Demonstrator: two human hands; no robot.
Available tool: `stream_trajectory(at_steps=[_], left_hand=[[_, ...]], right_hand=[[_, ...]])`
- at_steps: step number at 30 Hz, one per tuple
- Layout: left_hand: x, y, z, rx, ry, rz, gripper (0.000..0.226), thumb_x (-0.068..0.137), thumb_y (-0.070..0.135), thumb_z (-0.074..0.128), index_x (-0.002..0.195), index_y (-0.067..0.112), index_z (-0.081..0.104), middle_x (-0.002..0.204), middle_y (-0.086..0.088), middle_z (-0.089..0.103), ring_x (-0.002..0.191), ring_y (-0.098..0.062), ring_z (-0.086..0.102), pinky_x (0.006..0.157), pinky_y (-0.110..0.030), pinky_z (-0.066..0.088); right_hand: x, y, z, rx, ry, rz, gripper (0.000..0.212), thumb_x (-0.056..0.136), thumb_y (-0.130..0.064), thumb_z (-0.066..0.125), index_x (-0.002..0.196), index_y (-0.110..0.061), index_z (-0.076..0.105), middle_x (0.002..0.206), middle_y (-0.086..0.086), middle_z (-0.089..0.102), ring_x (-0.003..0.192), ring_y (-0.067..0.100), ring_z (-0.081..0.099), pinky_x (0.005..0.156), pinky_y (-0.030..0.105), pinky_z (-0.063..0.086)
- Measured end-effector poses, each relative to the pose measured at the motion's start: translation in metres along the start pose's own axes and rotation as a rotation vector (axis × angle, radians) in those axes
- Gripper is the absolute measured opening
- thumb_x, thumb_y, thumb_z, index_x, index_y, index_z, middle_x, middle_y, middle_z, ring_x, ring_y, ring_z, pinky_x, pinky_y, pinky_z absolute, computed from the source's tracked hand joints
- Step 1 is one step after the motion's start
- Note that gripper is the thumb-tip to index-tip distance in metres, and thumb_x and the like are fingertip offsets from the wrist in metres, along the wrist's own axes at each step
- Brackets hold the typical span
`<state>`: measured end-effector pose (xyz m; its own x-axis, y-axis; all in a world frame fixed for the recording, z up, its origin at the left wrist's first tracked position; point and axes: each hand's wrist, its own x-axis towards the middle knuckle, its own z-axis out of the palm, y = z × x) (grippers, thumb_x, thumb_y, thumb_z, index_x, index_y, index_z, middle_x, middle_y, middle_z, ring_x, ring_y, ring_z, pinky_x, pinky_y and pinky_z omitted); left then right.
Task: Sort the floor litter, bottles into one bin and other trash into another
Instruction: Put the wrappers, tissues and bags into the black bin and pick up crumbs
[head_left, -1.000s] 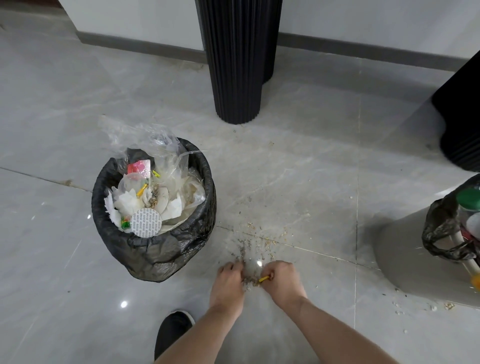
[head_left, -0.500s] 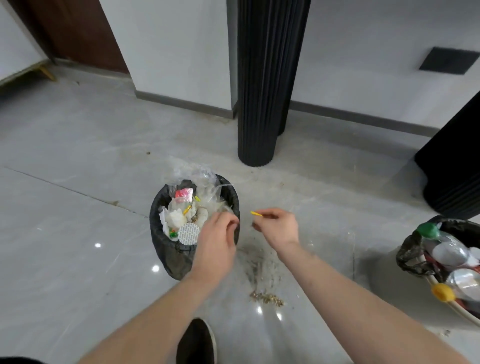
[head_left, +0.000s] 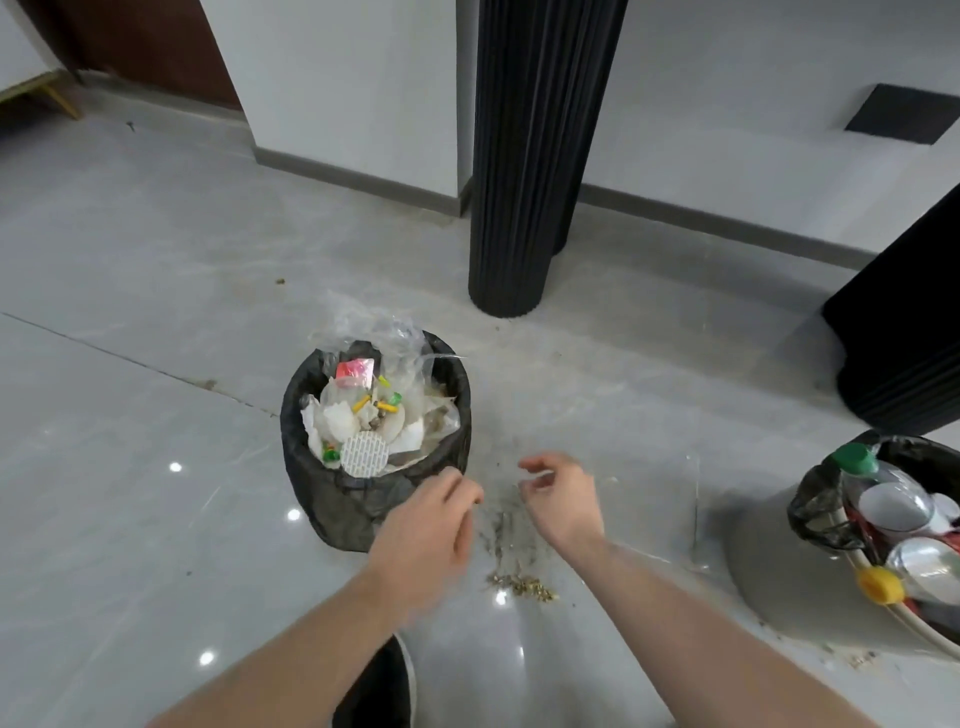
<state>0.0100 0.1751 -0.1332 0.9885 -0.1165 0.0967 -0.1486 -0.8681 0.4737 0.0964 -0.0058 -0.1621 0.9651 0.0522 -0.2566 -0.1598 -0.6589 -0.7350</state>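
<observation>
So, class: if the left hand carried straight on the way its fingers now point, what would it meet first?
Most likely the near rim of the black-lined trash bin. The left hand points up and slightly right, its fingertips already at that rim, though depth from this single view is uncertain.

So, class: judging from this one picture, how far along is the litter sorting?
Done: the trash bin holds wrappers and paper; the bottle bin at right holds bottles. In hand: nothing; the left hand and right hand are both empty over the floor. Left: the crumbs between the bins. No loose bottles show.
</observation>
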Motion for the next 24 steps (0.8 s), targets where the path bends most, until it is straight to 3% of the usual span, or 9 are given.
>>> stream_trajectory(at_steps=[2,6,13,20,24], left_hand=[[-0.016,0.0,0.044,-0.026,-0.151,-0.079,0.023,0.097,0.021,0.052,0.118,0.029,0.051,0.118,0.013,0.047,0.102,-0.01,0.054,0.079,-0.028,0.052],[-0.032,-0.012,0.113,-0.049,-0.254,-0.241,0.036,0.098,0.02,0.054,0.133,0.03,0.05,0.13,0.011,0.047,0.114,-0.007,0.049,0.095,-0.021,0.047],[-0.035,-0.017,0.186,-0.069,-0.31,-0.353,0.043,0.101,0.017,0.053,0.142,0.027,0.049,0.143,0.006,0.044,0.129,-0.013,0.04,0.105,-0.023,0.038],[-0.025,-0.019,0.207,-0.054,-0.311,-0.328,0.034,0.1,0.014,0.054,0.132,0.023,0.059,0.135,0.001,0.054,0.128,-0.018,0.045,0.107,-0.027,0.036],[-0.023,-0.015,0.213,-0.053,-0.306,-0.309,0.03,0.096,0.005,0.056,0.117,0.022,0.067,0.12,0.002,0.061,0.116,-0.02,0.052,0.096,-0.028,0.043]], right_hand=[[-0.013,0.058,0.01,-0.19,-0.124,0.05,0.028,0.084,-0.01,0.068,0.108,-0.022,0.073,0.111,-0.004,0.064,0.093,0.013,0.065,0.089,0.023,0.051],[-0.036,0.129,0.039,-0.376,-0.277,0.088,0.038,0.081,-0.013,0.069,0.117,-0.022,0.072,0.119,-0.002,0.06,0.108,0.02,0.063,0.095,0.023,0.048],[-0.039,0.165,0.076,-0.286,-0.142,0.124,0.04,0.079,0.004,0.066,0.112,-0.018,0.074,0.11,-0.004,0.061,0.096,0.019,0.066,0.092,0.031,0.055],[-0.034,0.155,0.089,-0.268,-0.177,0.102,0.034,0.078,0.007,0.062,0.09,-0.021,0.076,0.093,-0.006,0.063,0.081,0.014,0.063,0.076,0.025,0.052],[-0.031,0.156,0.087,-0.311,-0.254,0.09,0.037,0.079,0.008,0.058,0.09,-0.022,0.076,0.093,-0.007,0.064,0.083,0.013,0.062,0.077,0.024,0.05]])
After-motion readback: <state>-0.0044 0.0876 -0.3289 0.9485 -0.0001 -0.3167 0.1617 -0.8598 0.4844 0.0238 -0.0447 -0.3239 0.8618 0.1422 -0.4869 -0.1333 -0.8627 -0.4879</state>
